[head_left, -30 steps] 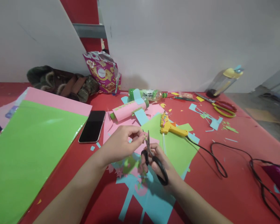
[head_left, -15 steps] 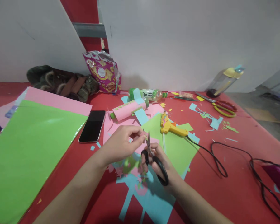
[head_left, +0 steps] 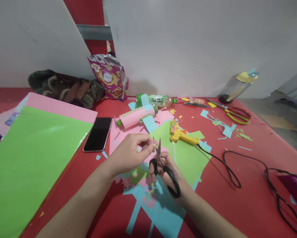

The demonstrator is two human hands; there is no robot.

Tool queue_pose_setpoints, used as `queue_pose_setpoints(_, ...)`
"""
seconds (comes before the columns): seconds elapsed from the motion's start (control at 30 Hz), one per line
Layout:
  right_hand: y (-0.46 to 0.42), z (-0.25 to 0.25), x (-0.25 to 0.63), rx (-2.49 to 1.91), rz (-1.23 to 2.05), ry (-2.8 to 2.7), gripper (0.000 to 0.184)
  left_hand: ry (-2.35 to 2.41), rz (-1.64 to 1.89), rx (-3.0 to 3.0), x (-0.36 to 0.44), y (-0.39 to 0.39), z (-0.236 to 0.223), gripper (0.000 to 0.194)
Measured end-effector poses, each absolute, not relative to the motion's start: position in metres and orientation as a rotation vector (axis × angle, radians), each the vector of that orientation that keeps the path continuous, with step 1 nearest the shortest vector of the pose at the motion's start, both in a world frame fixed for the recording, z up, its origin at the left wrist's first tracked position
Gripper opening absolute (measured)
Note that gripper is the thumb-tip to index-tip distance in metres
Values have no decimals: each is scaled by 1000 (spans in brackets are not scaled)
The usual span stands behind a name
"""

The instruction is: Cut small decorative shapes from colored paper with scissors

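Observation:
My left hand (head_left: 138, 148) is closed in a pinch on a tiny green paper piece (head_left: 156, 145), mostly hidden by the fingertips. Black-handled scissors (head_left: 160, 155) are gripped in my right hand (head_left: 171, 165), with fingers through the loops. Their blades point away from me and stand apart, right beside the left fingertips. Under both hands lie pink, green and blue paper scraps (head_left: 148, 200), and small pink star cutouts (head_left: 126, 182) lie to the left of the scissors.
A yellow glue gun (head_left: 185, 137) with a black cable (head_left: 220, 160) lies to the right. A pink paper roll (head_left: 134, 118), a green-labelled bottle (head_left: 160, 100) and a snack bag (head_left: 110, 79) are behind. At left are a phone (head_left: 98, 134) and green sheets (head_left: 39, 152); large scissors (head_left: 235, 115) lie far right.
The scissors' blades have spread slightly wider, with the larger handle loop shifting a little to the right. The left hand keeps its pinch in nearly the same place.

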State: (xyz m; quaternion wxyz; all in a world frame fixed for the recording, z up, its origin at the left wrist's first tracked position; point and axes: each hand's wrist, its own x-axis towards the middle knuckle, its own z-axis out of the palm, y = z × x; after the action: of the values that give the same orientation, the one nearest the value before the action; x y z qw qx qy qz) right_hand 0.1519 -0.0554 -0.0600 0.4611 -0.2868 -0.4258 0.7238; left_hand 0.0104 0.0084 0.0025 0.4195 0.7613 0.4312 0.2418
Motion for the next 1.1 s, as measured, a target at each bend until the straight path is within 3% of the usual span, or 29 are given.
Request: queue_pose_setpoints(1.1, -56, -61, 151, -671, 1777, -1047, 41, 1096, 559, 2010, 9, 7, 9, 24)
